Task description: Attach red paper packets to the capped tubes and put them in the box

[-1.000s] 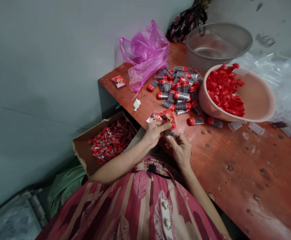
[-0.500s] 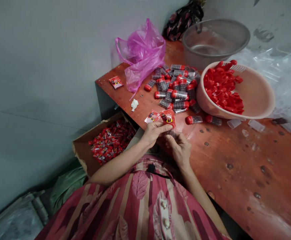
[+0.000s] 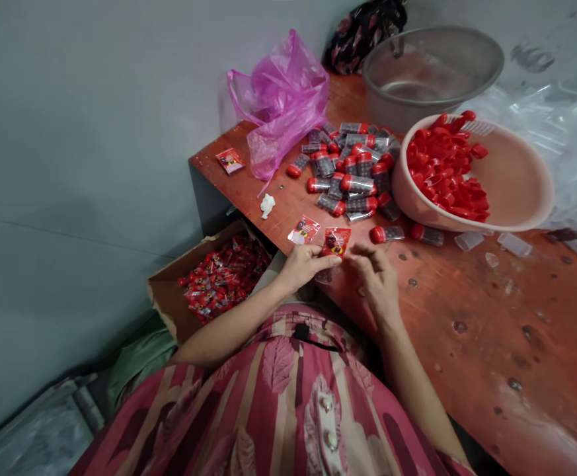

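My left hand [image 3: 304, 266] pinches a small red printed packet [image 3: 336, 243] at the table's near edge; a dark clear-walled piece shows under the fingers. To the packet's right, my right hand [image 3: 378, 277] is raised with its fingers curled and apart, nothing visible between them. Behind my left hand lie flat printed sachets [image 3: 305, 229]. Farther back is a heap of clear tubes with red caps and dark contents [image 3: 357, 185]; two more such tubes [image 3: 387, 234] lie nearer my right hand.
Beyond are a pink bag [image 3: 288, 99], a pink basin [image 3: 516, 178] of red caps, a grey basin [image 3: 431, 99] and clear plastic [image 3: 566, 145]. Below left stands a carton [image 3: 166, 297] of red packets. A white scrap [image 3: 267, 205] and a sachet [image 3: 230, 160] lie on the red table [image 3: 466, 317].
My right hand has come away from the packet and moved right, its fingers opening. My left hand still holds the packet, which now stands apart from the flat sachets.
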Tool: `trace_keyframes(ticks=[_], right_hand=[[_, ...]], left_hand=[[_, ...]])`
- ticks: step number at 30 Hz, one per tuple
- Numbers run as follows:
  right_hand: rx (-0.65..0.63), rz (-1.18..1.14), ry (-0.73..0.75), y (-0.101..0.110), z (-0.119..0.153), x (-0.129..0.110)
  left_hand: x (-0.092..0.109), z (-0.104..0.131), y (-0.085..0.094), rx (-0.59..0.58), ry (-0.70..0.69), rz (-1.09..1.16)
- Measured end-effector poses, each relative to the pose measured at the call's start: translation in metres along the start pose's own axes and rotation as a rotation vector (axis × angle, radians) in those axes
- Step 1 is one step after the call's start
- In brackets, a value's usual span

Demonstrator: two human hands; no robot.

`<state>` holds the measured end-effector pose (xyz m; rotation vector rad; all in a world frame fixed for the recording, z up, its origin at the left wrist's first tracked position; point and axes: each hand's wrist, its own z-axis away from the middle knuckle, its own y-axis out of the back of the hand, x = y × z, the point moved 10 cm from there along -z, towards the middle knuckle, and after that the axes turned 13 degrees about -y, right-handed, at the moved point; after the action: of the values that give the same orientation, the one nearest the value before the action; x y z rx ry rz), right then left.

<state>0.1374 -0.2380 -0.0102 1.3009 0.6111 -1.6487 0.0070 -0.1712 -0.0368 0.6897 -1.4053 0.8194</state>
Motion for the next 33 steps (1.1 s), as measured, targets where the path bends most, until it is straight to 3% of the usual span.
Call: trace_keyframes(ticks=[5,8,13,17,19,21,26,30,33], right_hand=[[-0.125,-0.110,0.014,-0.007,-0.020,-0.029],[-0.006,-0.155,0.011,-0.003,-0.025,-0.028],[0.189,-0.183,0.114,0.008,-0.009,-0.017],[-0.011,-0.142,-0.025,-0.018,0.007,0.011],[-0.085,-0.169,-0.120,-0.031,0.015,0.025],[-0.064,-0.199,-0.157,-0.033,0.020,0.031],[-0.037,-0.185,-0.147,-0.034,0.021,0.027],[-0.060,-0.275,-0.187,-0.035,0.020,0.030],[-0.082,-0.385,-0.200,-0.037,0.018,0.033]], left_hand=[[0.013,0.005,-0.015,-0.181,-0.043,-0.202],[0.010,0.007,-0.018,-0.188,-0.029,-0.152],[-0.011,0.004,-0.003,0.068,0.094,0.283],[-0.014,-0.002,0.002,0.259,0.113,0.619],[-0.012,-0.004,-0.003,0.275,0.116,0.690],[-0.011,-0.004,-0.007,0.271,0.120,0.726],[-0.013,-0.005,-0.003,0.314,0.092,0.715],[-0.012,-0.004,-0.004,0.266,0.116,0.683],[-0.009,-0.001,-0.018,0.116,0.158,0.694]])
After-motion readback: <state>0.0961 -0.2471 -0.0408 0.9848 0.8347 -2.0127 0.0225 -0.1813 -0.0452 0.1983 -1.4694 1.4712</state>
